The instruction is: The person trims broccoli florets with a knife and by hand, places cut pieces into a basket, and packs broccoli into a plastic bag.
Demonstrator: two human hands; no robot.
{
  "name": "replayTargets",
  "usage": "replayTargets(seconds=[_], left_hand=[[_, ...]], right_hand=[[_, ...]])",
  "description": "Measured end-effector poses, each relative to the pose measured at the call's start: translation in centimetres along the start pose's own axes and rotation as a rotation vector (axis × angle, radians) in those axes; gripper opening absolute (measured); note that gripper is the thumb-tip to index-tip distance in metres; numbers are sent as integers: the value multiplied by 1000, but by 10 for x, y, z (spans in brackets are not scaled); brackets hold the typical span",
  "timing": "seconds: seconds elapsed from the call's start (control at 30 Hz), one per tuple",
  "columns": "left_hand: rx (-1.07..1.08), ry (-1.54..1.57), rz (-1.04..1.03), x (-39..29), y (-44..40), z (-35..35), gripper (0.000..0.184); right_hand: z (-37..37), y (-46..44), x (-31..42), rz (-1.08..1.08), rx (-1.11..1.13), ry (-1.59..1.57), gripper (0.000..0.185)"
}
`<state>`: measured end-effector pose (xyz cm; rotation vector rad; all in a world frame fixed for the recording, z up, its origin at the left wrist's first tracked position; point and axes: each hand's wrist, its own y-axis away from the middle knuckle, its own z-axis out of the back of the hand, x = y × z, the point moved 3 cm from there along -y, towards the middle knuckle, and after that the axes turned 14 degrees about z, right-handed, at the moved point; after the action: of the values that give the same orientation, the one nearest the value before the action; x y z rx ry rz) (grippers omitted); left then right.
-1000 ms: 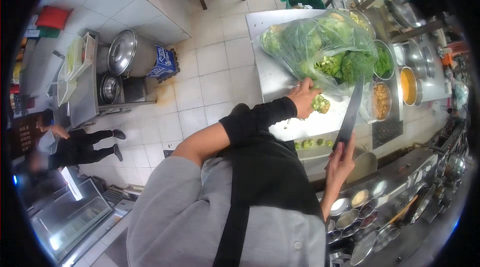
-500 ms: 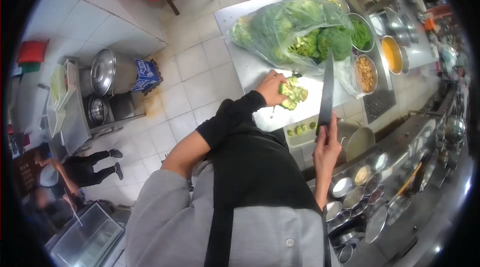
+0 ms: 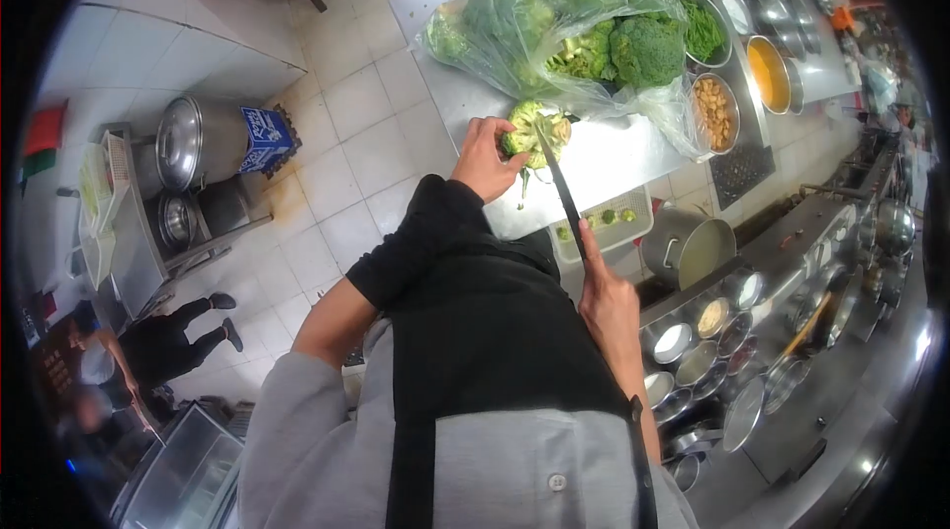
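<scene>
My left hand (image 3: 485, 161) grips a head of broccoli (image 3: 540, 129) from its left side, over the steel table (image 3: 450, 98). The cut stem faces up. My right hand (image 3: 607, 293) is closed round the handle of a long kitchen knife (image 3: 559, 181), with the forefinger stretched along it. The blade's tip lies at the middle of the broccoli; whether it has entered the stem I cannot tell. Just beyond, a clear plastic bag (image 3: 505, 29) full of broccoli rests on the table, its mouth open to the right with a green head (image 3: 646, 50) showing.
A white basket (image 3: 633, 225) with several florets sits below the table's near edge, beside a large pot (image 3: 698, 250). Bowls of chopped greens (image 3: 703, 29), brown pieces (image 3: 711, 113) and orange liquid (image 3: 767, 74) stand to the right. Another person (image 3: 148, 346) is at the far left.
The knife has swung left and down from beside the bag onto the broccoli. My left hand has turned the broccoli so that its stem side shows. The whole view has shifted slightly.
</scene>
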<state>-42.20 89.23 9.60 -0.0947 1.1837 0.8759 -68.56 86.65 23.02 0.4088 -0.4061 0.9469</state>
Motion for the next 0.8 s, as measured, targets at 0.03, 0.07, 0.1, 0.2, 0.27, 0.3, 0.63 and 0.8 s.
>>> replayTargets(seconds=[0.03, 0.07, 0.1, 0.2, 0.27, 0.3, 0.63, 0.8], left_hand=[[6, 8, -5, 1, -1, 0, 47], [10, 14, -12, 2, -2, 0, 47], [10, 26, -8, 1, -2, 1, 47], [8, 50, -6, 2, -1, 2, 45], [6, 62, -23, 4, -4, 1, 44], [0, 41, -10, 4, -4, 1, 44], [1, 60, 111, 7, -15, 4, 41], [188, 357, 174, 19, -17, 13, 38]], right_hand=[[-1, 0, -3, -8, 35, 28, 88], [-3, -2, -6, -13, 67, 55, 89], [-4, -3, -8, -5, 69, 58, 90], [-7, -6, -10, 11, 86, 76, 93], [-8, -9, -8, 10, 109, 112, 94], [-6, -9, -7, 20, 106, 108, 94], [-33, -58, -18, 30, 151, 15, 99], [-15, -57, -11, 70, 45, 30, 99]])
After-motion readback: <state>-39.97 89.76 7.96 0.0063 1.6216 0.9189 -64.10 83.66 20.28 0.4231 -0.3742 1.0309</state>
